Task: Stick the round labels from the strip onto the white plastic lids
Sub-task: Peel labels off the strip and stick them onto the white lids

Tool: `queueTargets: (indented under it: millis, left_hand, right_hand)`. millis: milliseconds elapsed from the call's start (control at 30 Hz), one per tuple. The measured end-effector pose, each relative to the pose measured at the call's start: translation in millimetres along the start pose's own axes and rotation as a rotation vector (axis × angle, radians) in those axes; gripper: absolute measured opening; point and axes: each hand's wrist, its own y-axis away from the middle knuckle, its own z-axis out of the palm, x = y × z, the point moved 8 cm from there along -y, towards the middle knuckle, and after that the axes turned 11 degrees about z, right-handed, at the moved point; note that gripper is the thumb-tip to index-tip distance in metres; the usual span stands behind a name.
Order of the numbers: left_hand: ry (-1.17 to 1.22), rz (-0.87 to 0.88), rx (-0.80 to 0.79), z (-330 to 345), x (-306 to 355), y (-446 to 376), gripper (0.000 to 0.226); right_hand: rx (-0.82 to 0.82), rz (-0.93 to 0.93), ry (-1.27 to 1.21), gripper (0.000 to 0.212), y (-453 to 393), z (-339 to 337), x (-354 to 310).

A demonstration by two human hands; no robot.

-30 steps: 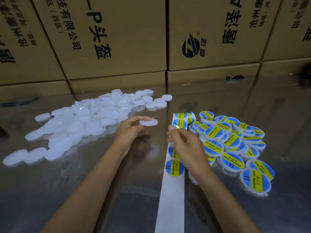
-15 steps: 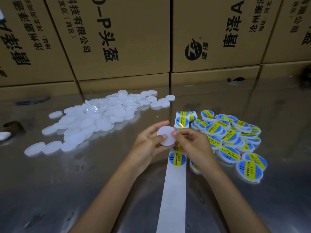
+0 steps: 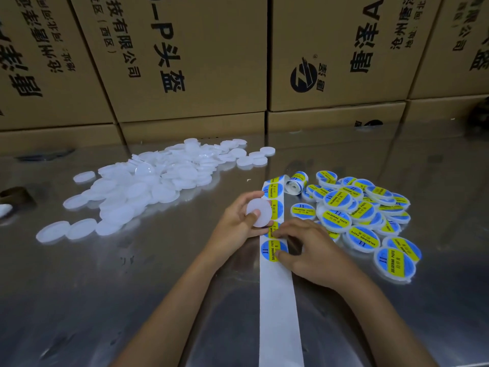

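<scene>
The right hand (image 3: 309,250) has come down off the lid and now lies on the strip (image 3: 277,295), while the left hand (image 3: 238,223) has kept the lid but lifted it a little to the left.

That white lid (image 3: 259,212) is bare, with no label on it yet. It sits tipped up in the left hand, just above the strip. The thumb presses on its front and the other fingers curl behind it, so this hand is mostly closed around the lid.

The right hand is spread low and loose. Its fingertips (image 3: 277,253) touch the edge of the nearest blue and yellow label (image 3: 272,249) on the strip. I think it is trying to peel this 1 up. I cannot tell if the label has lifted at all.

Things could go wrong here. The label might fold and stick to itself if it comes up too fast. It might go on crooked if the lid tips in the hand. The loose strip could slide on the shiny desk (image 3: 158,287), since nothing but the fingers holds it down.

To the left is a big pile of plain lids (image 3: 148,186). To the right is a heap of finished lids (image 3: 365,215) with labels on, next to the roll (image 3: 296,183). Brown boxes (image 3: 185,62) stand behind.
</scene>
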Motion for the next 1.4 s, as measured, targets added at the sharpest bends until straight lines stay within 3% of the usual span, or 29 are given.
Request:
queueTargets:
  millis: [267,567,767,867,1000,1100,1233,1400]
  left_hand:
    - [-0.172,0.026,-0.012,-4,-2,-8,0.036]
    - [-0.178,0.043,0.059,-16,-2,-11,0.034]
    - [-0.24,0.056,0.09,-23,0,-11,0.033]
    - [-0.262,0.069,0.113,-23,3,-11,0.035]
    - [0.001,-0.031,0.193,-27,-4,-7,0.037]
    - [0.296,-0.111,0.22,-22,-5,-5,0.035]
    - [0.588,-0.192,0.197,-7,-2,-1,0.033]
    - [0.62,-0.238,0.132,4,-2,5,0.036]
  right_hand:
    - [0.027,0.03,0.029,0.02,-19,6,-2]
    - [-0.004,0.051,-0.004,0.012,-42,11,-8]
    - [0.16,-0.102,-0.153,0.012,-31,1,-20]
    - [0.171,0.004,-0.439,0.018,-32,-3,-16]
    - [0.162,0.134,-0.913,0.018,-37,-4,-7]
    - [0.166,0.233,-1.094,0.016,-39,-2,2]
    - [0.168,0.228,-1.032,0.022,-38,-1,1]
    - [0.199,0.188,-0.919,0.026,-36,-4,-6]
